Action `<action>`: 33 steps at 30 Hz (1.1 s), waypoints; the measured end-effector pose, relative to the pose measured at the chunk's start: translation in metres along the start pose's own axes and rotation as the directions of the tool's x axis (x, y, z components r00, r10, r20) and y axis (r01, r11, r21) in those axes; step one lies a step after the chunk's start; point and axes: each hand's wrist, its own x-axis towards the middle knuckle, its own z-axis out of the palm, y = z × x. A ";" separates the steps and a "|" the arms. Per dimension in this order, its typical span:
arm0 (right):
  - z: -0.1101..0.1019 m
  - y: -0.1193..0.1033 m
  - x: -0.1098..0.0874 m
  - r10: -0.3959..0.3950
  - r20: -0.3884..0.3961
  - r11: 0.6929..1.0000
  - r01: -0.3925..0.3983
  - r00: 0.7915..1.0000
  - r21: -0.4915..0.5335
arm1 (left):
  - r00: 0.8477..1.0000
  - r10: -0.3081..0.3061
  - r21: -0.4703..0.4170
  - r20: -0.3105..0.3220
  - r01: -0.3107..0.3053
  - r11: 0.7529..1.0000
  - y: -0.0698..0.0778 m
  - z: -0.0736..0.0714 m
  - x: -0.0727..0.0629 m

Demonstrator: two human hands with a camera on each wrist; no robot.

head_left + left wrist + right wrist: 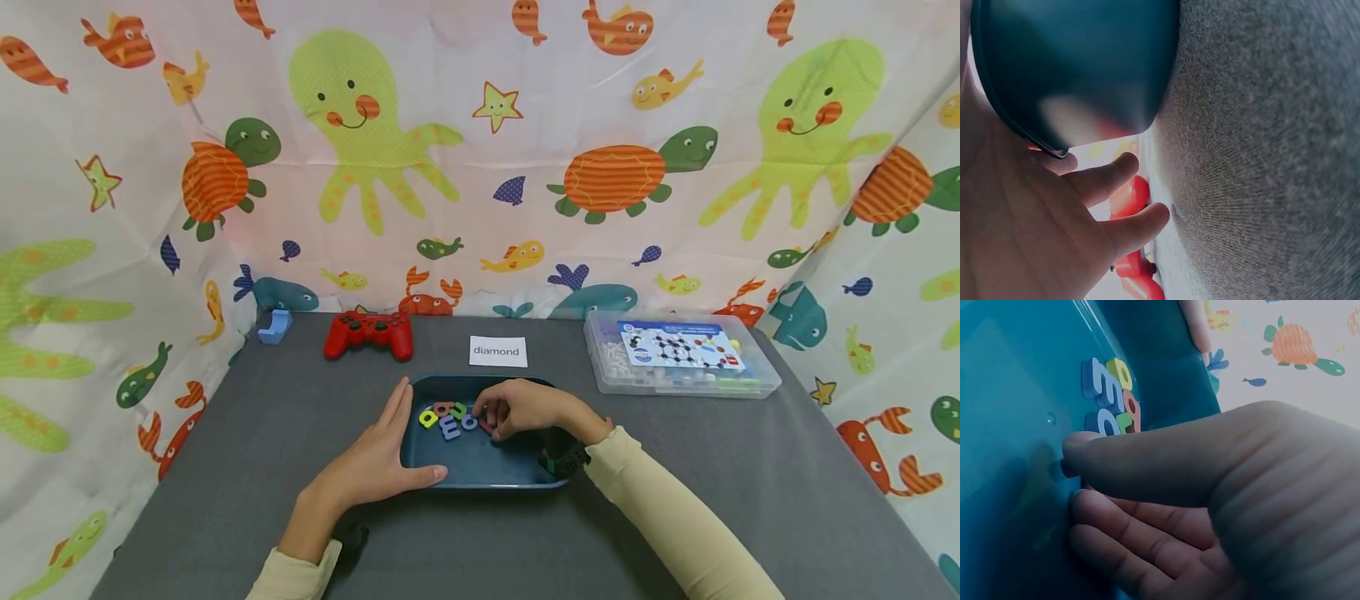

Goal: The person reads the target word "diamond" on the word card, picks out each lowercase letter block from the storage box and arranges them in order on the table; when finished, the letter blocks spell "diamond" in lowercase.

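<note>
A dark blue tray [487, 485] sits on the grey table. My left hand [378, 458] spreads along its left side, fingers straight against the outer wall and thumb by the front rim. My right hand [517, 408] reaches inside, thumb and fingertips pinching a small dark red letter [487, 426], mostly hidden by the fingers. Left of it in the tray lie a yellow letter [427, 418], a blue m [449, 428], a blue o-like letter [469, 422], a green letter [458, 410] and a reddish letter [442, 408]. In the right wrist view, my right thumb covers most of the held letter.
Behind the tray lies a white card [498, 352] reading "diamond". A red game controller [369, 335] and a light blue block [275, 327] are at the back left. A clear plastic case [682, 354] stands at the back right, before the patterned curtain [480, 183].
</note>
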 end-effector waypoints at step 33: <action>0.007 0.010 0.012 -0.049 0.058 0.997 0.045 0.997 0.070 | 1.000 0.024 -0.022 0.000 -0.024 0.999 -0.002 0.001 -0.002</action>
